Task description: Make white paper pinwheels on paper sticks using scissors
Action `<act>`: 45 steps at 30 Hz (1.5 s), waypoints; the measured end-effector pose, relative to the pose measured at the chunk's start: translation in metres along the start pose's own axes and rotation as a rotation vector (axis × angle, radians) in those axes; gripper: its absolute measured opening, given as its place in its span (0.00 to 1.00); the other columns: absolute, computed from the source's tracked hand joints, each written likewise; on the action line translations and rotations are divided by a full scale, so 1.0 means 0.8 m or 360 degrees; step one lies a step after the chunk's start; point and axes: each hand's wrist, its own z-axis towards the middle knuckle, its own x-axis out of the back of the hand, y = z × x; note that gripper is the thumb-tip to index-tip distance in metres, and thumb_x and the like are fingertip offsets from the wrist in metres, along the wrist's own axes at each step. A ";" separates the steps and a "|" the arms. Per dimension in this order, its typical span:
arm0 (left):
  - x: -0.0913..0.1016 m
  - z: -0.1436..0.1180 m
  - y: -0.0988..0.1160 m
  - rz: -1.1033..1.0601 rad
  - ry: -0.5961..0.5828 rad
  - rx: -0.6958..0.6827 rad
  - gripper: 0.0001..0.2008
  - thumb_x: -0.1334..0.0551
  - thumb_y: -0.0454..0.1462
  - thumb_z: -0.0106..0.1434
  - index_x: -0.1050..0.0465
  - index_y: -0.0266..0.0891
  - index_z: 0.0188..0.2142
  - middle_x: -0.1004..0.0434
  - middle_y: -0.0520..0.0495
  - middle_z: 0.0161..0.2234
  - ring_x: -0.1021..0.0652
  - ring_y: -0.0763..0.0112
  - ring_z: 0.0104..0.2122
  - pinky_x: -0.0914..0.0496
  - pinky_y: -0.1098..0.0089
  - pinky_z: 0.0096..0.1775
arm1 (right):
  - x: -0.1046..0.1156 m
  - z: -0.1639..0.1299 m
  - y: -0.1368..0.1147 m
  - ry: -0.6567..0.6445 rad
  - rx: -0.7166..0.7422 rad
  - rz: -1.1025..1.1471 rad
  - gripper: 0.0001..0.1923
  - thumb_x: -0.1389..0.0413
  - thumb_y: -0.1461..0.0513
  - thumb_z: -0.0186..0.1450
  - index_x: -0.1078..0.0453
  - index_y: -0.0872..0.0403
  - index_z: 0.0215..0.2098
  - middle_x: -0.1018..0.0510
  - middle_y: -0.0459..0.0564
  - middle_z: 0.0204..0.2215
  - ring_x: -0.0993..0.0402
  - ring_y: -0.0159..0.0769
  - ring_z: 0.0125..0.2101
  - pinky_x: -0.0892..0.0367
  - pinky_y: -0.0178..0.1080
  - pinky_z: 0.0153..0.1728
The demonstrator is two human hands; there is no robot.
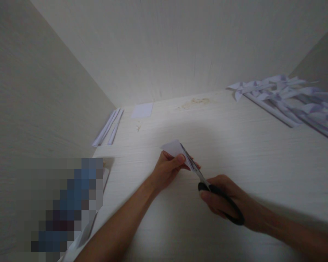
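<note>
The person's left hand (166, 169) pinches a small piece of white paper (171, 147), thumb pressed flat on top and the other fingers tucked underneath. Some of those fingertips show past the paper's right side, close to the blades. The right hand (225, 198) is closed around the black handles of a pair of scissors (201, 177), whose metal blades point away from the body and lie along the right edge of the piece. From here I can't tell whether they are biting into it. Both hands are over the middle of a pale, faintly streaked tabletop (180, 229).

Beyond the left hand, near the foot of the back wall (164, 47), a flat sheet of white paper (142, 110) lies by itself, and to its left are a few slender white paper strips (107, 128). Over at the far right sits a heap of twisted and folded white paper pieces (284, 96), piled loosely over one another. Brownish marks (198, 102) stain the tabletop between the sheet and the heap. Down at the near left, something is blurred into blocks, too coarse to make out.
</note>
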 end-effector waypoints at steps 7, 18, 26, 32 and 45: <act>0.003 0.006 0.000 -0.0276 0.0135 -0.0063 0.08 0.31 0.35 0.42 0.26 0.35 0.23 0.22 0.50 0.23 0.23 0.73 0.25 0.28 0.75 0.30 | 0.014 0.010 -0.004 -0.0139 -0.0039 0.0033 0.22 0.49 0.50 0.58 0.43 0.57 0.15 0.40 0.41 0.11 0.47 0.22 0.13 0.52 0.29 0.15; 0.021 0.020 0.017 -0.0578 0.0711 -0.0165 0.11 0.48 0.36 0.62 0.29 0.38 0.28 0.23 0.52 0.29 0.24 0.80 0.24 0.30 0.80 0.26 | 0.037 0.013 -0.005 -0.0377 -0.0274 0.0114 0.23 0.51 0.46 0.57 0.39 0.58 0.20 0.39 0.40 0.13 0.51 0.21 0.12 0.57 0.29 0.13; 0.024 0.015 0.022 -0.0229 0.0446 -0.0199 0.11 0.45 0.32 0.58 0.31 0.40 0.40 0.26 0.48 0.40 0.25 0.78 0.28 0.31 0.79 0.28 | 0.098 0.010 -0.014 0.0653 -0.0190 -0.1573 0.13 0.53 0.54 0.61 0.36 0.56 0.28 0.30 0.48 0.21 0.36 0.33 0.22 0.47 0.33 0.21; 0.015 0.012 0.010 -0.0021 0.0150 -0.0103 0.13 0.43 0.34 0.53 0.30 0.36 0.40 0.27 0.45 0.36 0.30 0.76 0.26 0.35 0.77 0.22 | 0.115 0.005 -0.013 0.1010 -0.0446 -0.2319 0.10 0.55 0.59 0.63 0.38 0.57 0.32 0.27 0.55 0.26 0.31 0.41 0.24 0.51 0.35 0.19; 0.005 0.002 -0.008 0.1216 -0.0149 -0.0171 0.21 0.47 0.41 0.59 0.43 0.39 0.52 0.43 0.48 0.35 0.38 0.72 0.31 0.40 0.68 0.37 | 0.109 0.010 -0.010 0.1078 -0.0191 -0.2453 0.06 0.53 0.65 0.62 0.35 0.58 0.32 0.29 0.55 0.31 0.30 0.37 0.23 0.47 0.35 0.18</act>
